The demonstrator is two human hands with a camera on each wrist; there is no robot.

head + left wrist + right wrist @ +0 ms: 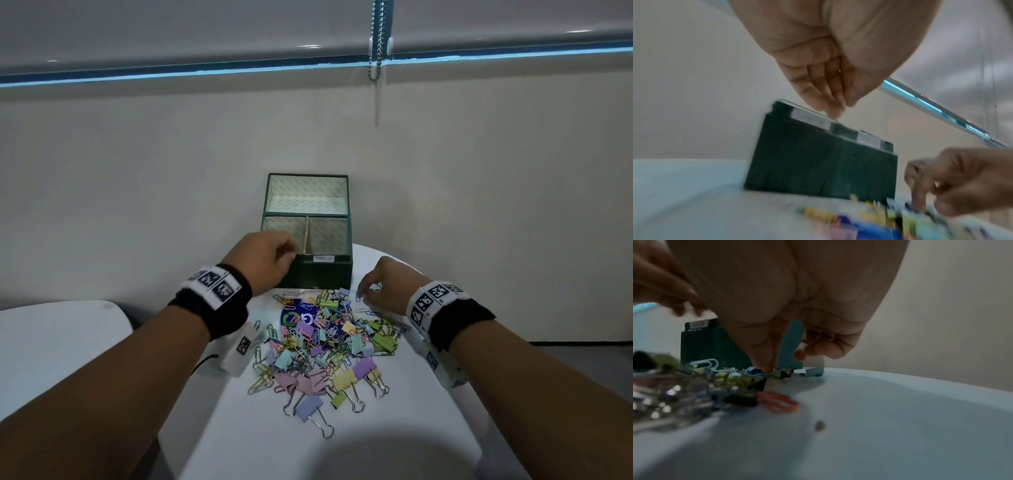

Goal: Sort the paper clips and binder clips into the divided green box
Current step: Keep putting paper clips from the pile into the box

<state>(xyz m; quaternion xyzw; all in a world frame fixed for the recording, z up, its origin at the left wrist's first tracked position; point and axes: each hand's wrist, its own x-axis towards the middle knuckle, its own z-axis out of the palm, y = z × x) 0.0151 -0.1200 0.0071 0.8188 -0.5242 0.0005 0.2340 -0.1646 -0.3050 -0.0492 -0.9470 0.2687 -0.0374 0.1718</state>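
Observation:
The green box [318, 274] stands open at the table's far edge, with a divider [306, 233] splitting it into left and right compartments. My left hand [286, 255] hovers over the left compartment's front rim. In the left wrist view its fingers and thumb [835, 110] pinch together just above the box [818, 162], and only a glint of wire shows between them. A pile of pastel binder clips and paper clips [329, 339] lies in front of the box. My right hand [366, 293] reaches down at the pile's far right edge. Its fingers [818, 345] are curled round thin wire.
The white round table [308, 445] holds everything, and a blue printed sheet [301, 313] lies under the pile. The box's lid [308, 195] stands up against the wall. An orange paper clip [781, 402] lies apart on the right. A second white table [51, 342] is at the left.

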